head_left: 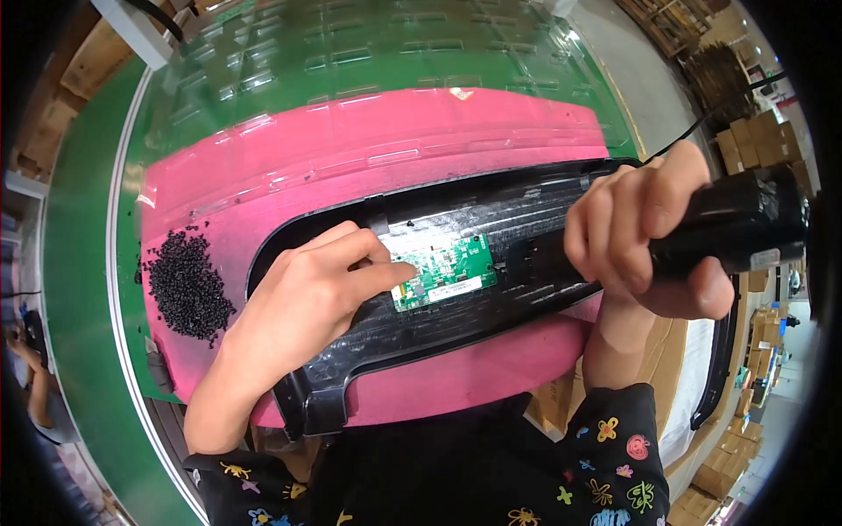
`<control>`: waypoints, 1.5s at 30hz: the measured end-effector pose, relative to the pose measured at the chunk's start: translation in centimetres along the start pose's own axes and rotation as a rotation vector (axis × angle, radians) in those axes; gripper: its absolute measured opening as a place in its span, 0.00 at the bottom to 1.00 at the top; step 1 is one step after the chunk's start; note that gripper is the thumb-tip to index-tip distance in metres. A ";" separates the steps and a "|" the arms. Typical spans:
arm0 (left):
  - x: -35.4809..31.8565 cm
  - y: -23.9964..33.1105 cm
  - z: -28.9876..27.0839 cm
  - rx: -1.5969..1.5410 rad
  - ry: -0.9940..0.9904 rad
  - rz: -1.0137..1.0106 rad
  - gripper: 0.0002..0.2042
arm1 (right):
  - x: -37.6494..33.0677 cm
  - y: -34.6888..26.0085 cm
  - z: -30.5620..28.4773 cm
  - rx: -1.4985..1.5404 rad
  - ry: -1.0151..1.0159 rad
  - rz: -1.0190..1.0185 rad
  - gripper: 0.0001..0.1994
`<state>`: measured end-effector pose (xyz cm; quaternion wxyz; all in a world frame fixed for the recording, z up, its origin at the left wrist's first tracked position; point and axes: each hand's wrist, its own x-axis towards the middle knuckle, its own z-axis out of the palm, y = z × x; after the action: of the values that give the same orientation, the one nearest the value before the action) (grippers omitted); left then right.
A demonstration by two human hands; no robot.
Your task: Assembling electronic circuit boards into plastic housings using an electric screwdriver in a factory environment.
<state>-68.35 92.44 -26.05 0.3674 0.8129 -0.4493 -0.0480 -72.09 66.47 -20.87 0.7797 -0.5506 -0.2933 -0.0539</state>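
Note:
A green circuit board (452, 267) lies inside a long black plastic housing (421, 324). My left hand (320, 280) rests over the housing, its thumb and forefinger drawn together at the board's left end. Whatever small thing sits between those fingertips is hidden. My right hand (645, 232) is wrapped round a black electric screwdriver (737, 219), held almost level, its dark front end pointing left toward the board's right edge. The bit's tip is hard to make out against the black housing. One small black screw (410, 223) lies in the housing above the board.
Beneath the housing is a pink mat (456, 368) on a green table (83, 263). Many small black screws are heaped in a pile (189, 285) left of my left hand. A clear plastic tray (351, 105) spans the far side. Cardboard boxes (759, 140) stand at the right.

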 end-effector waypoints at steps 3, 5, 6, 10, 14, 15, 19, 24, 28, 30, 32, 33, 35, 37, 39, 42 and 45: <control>-0.1 0.0 0.1 0.074 -0.020 -0.020 0.17 | -0.6 0.2 1.8 -0.076 0.181 0.113 0.19; -0.1 0.3 -0.2 0.115 -0.041 -0.046 0.18 | -0.4 0.3 1.2 -0.053 0.095 0.109 0.19; -0.1 0.4 -0.2 0.115 -0.041 -0.047 0.18 | -0.3 0.4 0.7 -0.028 0.006 0.102 0.19; -0.4 0.4 -0.2 0.095 -0.053 -0.075 0.19 | 0.1 0.6 0.1 -0.002 -0.124 0.083 0.19; -0.4 0.5 -0.4 0.105 -0.083 -0.101 0.18 | 0.7 1.2 -0.6 0.037 -0.310 0.067 0.18; -0.4 0.5 -0.4 0.105 -0.081 -0.103 0.18 | 0.7 1.3 -0.4 0.038 -0.312 0.068 0.18; -0.6 0.2 -0.3 0.079 -0.074 -0.118 0.18 | 0.2 1.6 1.2 0.003 -0.123 0.140 0.18; -0.6 -0.2 -0.2 0.051 -0.047 -0.084 0.15 | -0.1 1.4 0.6 0.048 0.006 0.019 0.19; 0.4 -0.2 -0.6 0.088 0.012 -0.035 0.15 | 0.3 1.2 -0.2 0.127 0.066 -0.120 0.18; 1.3 0.2 -0.9 0.115 0.040 -0.073 0.15 | 0.3 2.1 -0.1 0.095 0.130 -0.101 0.17; 2.2 0.0 -1.1 0.298 -0.049 -0.057 0.08 | 0.4 2.9 -0.4 0.061 0.114 -0.087 0.16; 2.4 0.0 -1.0 0.360 -0.070 -0.039 0.05 | 0.5 2.9 -0.2 0.026 0.139 -0.066 0.16; 2.8 0.5 -0.7 0.449 -0.127 -0.033 0.10 | 0.5 2.6 -0.1 -0.010 0.162 -0.045 0.16; 3.0 0.9 -0.5 0.543 -0.186 -0.032 0.14 | 0.6 2.5 0.0 -0.039 0.159 -0.032 0.16; 3.3 0.7 -0.1 0.620 -0.232 -0.023 0.12 | 0.5 2.6 0.2 -0.057 0.153 -0.039 0.16; 3.2 0.3 0.8 0.698 -0.210 0.020 0.08 | 0.7 2.7 0.5 -0.098 0.137 -0.034 0.16; 3.5 0.4 0.9 0.723 -0.232 0.028 0.04 | 0.9 2.5 0.7 -0.128 0.125 -0.029 0.17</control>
<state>-66.95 89.11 -25.54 0.0043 0.8731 -0.4867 0.0271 -70.62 68.24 -22.34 0.7587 -0.5907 -0.2480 -0.1181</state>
